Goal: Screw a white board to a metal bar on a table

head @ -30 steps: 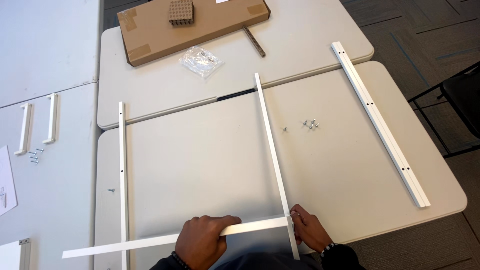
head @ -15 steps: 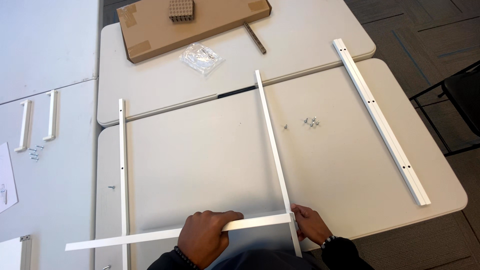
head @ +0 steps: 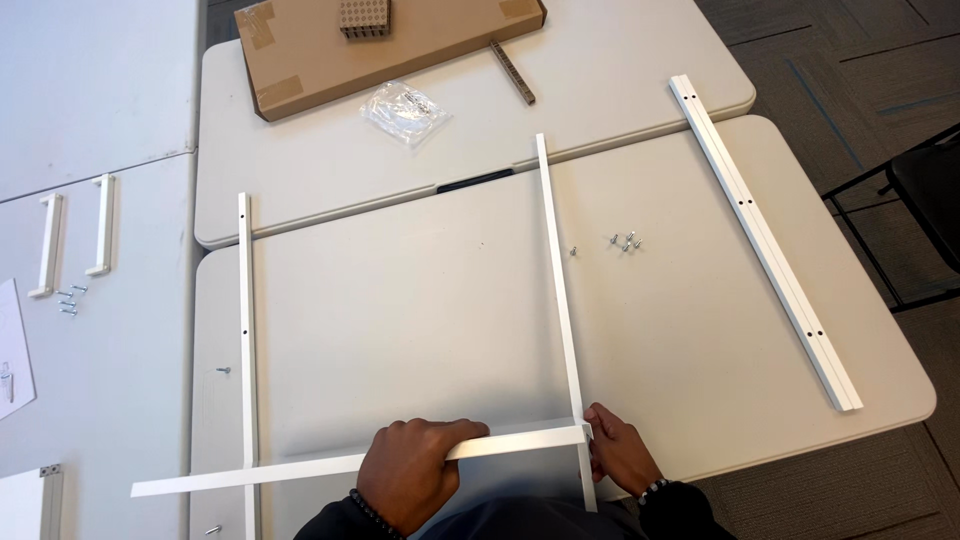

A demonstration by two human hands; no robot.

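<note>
Head view shows you two pale plastic folding tables (head: pixel 700 330) pushed edge to edge, plus a white panel (head: pixel 90 90) to your left. On the far table lies one flat brown cardboard box (head: pixel 390 45) with taped corners; a small ribbed cardboard block (head: pixel 362 16) sits on top of it. Four long white metal rails are out. One broad rail with holes (head: pixel 765 240) lies apart on your right. Two thin ones stand lengthwise: the left thin rail (head: pixel 245 330) and the middle rail (head: pixel 560 300). The fourth, a flat cross rail (head: pixel 300 468), lies across the near edge, over the left thin rail and meeting the middle rail's near end.

Your left hand (head: pixel 412 482) curls over the cross rail, fingers pressed together on top of it. Your right hand (head: pixel 620 452) pinches the joint where the cross rail meets the middle rail.

Two white handles (head: pixel 72 242) lie on the panel beside a few screws (head: pixel 68 298). One clear crinkled plastic bag (head: pixel 405 108) holds small hardware, and one dark strip (head: pixel 512 72) lies near it. About five loose screws (head: pixel 625 240) cluster right of the middle rail.
</note>
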